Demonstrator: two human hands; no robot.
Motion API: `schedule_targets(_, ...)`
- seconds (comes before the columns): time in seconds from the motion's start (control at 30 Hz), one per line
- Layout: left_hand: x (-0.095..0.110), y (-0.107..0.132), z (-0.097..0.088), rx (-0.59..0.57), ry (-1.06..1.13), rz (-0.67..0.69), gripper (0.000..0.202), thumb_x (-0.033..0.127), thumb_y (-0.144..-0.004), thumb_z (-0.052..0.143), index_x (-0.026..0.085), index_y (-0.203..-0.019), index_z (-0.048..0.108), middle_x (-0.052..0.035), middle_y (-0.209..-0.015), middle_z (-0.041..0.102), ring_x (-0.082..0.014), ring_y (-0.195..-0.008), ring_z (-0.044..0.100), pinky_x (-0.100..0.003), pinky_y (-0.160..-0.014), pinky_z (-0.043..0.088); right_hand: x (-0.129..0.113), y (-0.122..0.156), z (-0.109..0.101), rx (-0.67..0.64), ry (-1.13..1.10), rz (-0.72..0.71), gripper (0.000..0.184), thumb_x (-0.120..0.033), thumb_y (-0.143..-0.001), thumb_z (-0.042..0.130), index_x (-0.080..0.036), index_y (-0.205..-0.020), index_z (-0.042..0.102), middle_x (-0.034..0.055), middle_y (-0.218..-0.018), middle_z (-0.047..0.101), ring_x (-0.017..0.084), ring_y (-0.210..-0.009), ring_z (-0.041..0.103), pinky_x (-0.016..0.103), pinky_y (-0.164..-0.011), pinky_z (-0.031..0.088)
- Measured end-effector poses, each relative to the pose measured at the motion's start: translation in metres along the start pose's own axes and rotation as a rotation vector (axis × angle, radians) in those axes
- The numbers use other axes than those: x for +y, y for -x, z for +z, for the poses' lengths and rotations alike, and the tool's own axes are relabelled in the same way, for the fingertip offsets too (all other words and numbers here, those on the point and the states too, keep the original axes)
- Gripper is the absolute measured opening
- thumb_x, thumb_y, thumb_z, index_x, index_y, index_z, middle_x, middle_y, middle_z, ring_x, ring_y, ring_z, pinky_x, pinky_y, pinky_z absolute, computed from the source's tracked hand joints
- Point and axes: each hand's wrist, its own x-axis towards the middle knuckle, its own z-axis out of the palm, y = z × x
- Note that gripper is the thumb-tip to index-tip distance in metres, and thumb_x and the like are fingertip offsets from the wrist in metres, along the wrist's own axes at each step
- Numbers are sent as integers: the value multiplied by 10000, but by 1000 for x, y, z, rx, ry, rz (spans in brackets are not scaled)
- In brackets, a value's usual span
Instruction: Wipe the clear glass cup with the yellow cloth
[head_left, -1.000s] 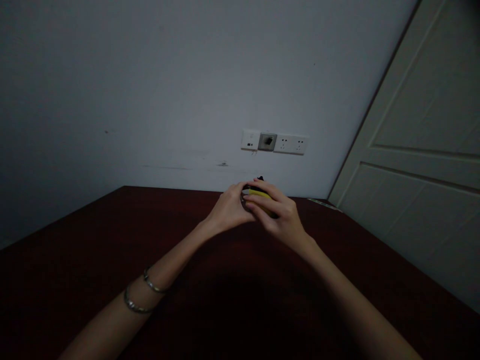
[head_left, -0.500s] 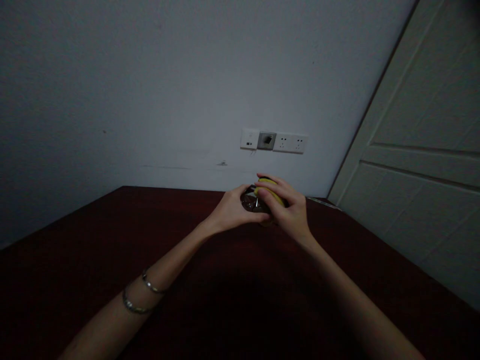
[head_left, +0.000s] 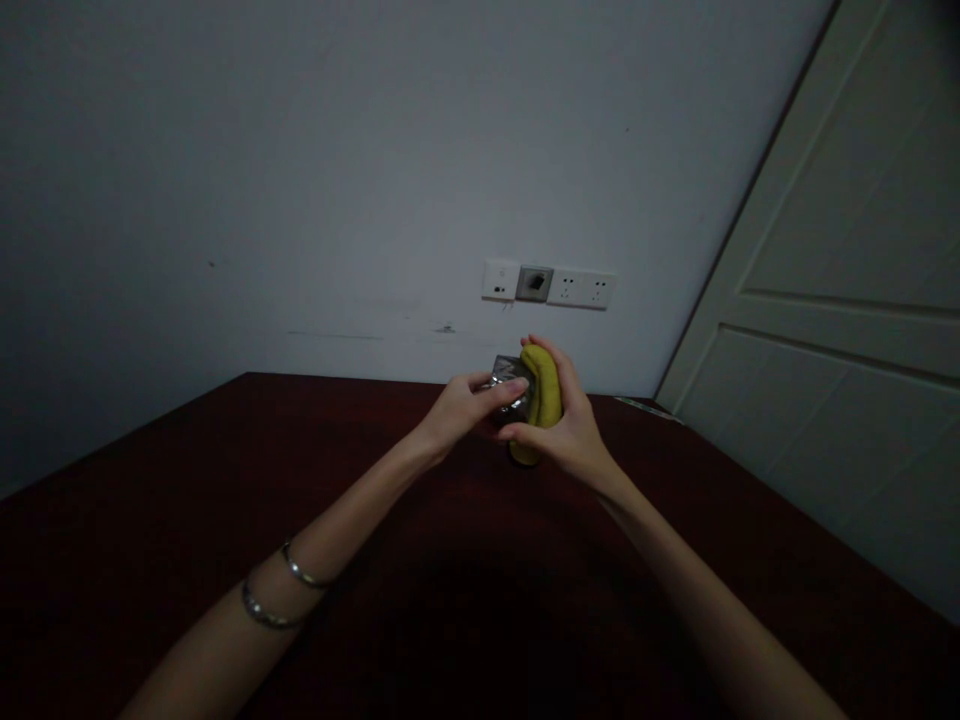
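A small, shiny, faceted glass cup (head_left: 506, 371) is held up over the dark red table (head_left: 330, 470). My left hand (head_left: 459, 410) is closed on its left side, thumb lying across the front. My right hand (head_left: 576, 425) presses a folded yellow cloth (head_left: 549, 392) against the right side of the glass cup, fingers at the top and thumb below. A lower part of the cloth, with a dark edge, hangs under the right thumb. Fingers and cloth hide much of the cup.
Behind the table rises a pale wall (head_left: 375, 180) with a row of sockets (head_left: 581, 289). A white panelled door (head_left: 840, 330) stands at the right. Near the table's back right corner lies a thin flat strip (head_left: 645, 407). Two bangles (head_left: 266, 610) circle my left forearm.
The glass cup has turned, so its faceted side shows instead of its round end. My right hand and the cloth have shifted round to its right side, and more of the cloth shows.
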Motion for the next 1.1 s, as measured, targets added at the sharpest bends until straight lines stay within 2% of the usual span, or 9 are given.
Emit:
schedule_targets(0.2,-4,-4,-2,-33,-87,-29,526,627,-671,666,123,-823,652,-25,-681,625,-102,-551,559,-225,-526,455,-1,1,0,-7,116,7,886,-388,-569,828,-254,-1332,399,110,-1370,456,274,-1245,464,492,-1083,347)
schedule_targets(0.33,-1,-3,-13,-157,-201,-110,629,728,-696,551,115,-812,632,-46,-646,627,-130,-542,587,-271,-564,495,-5,2,1,11,103,95,844,-375,-555,829,-220,-1299,460,111,-1312,520,274,-1195,511,480,-1060,379)
schedule_targets(0.43,7,0,-27,-377,-261,-109,655,736,-709,526,140,-960,632,-116,-925,689,-190,-793,658,-319,-738,526,-4,1,3,20,20,242,825,-387,-551,817,-206,-1286,488,107,-1269,568,271,-1145,556,475,-1033,408)
schedule_targets(0.5,12,2,-34,-469,-400,-66,725,667,-683,626,185,-1216,534,-144,-1243,593,-252,-1085,597,-368,-883,494,-1,-1,4,52,-52,384,834,-404,-545,807,-188,-1287,493,115,-1238,597,276,-1106,586,476,-1008,432)
schedule_targets(0.57,13,2,-36,-345,-591,60,962,567,-589,762,191,-1382,366,-169,-1409,446,-308,-1257,470,-428,-993,424,0,-3,4,83,-127,524,847,-412,-538,803,-172,-1289,492,125,-1220,614,279,-1079,605,463,-982,457)
schedule_targets(0.63,12,1,-34,-236,-715,186,1095,490,-526,826,183,-1429,289,-179,-1465,365,-334,-1329,378,-457,-1055,359,-1,-4,5,88,-211,619,819,-418,-552,793,-165,-1275,503,126,-1197,631,277,-1064,616,440,-954,480)
schedule_targets(0.77,7,-1,-23,-241,-690,312,824,418,-576,813,183,-1291,478,-131,-1289,562,-282,-1167,544,-414,-985,432,-10,-4,4,60,-335,675,706,-449,-586,769,-160,-1194,559,121,-1134,660,269,-1020,636,407,-911,504)
schedule_targets(0.93,8,0,-17,-158,-663,369,711,385,-545,832,158,-1163,565,-92,-1119,649,-252,-1047,601,-395,-936,456,-10,-5,5,72,-248,597,732,-502,-599,752,-177,-1220,538,110,-1172,647,272,-1080,608,438,-986,454)
schedule_targets(1.1,6,0,-16,-85,-588,345,783,358,-529,839,172,-1227,536,-95,-1148,639,-263,-1037,603,-419,-928,462,-2,0,6,135,-153,359,476,-530,-849,508,-237,-1220,559,71,-1299,586,232,-1214,532,458,-1085,353)
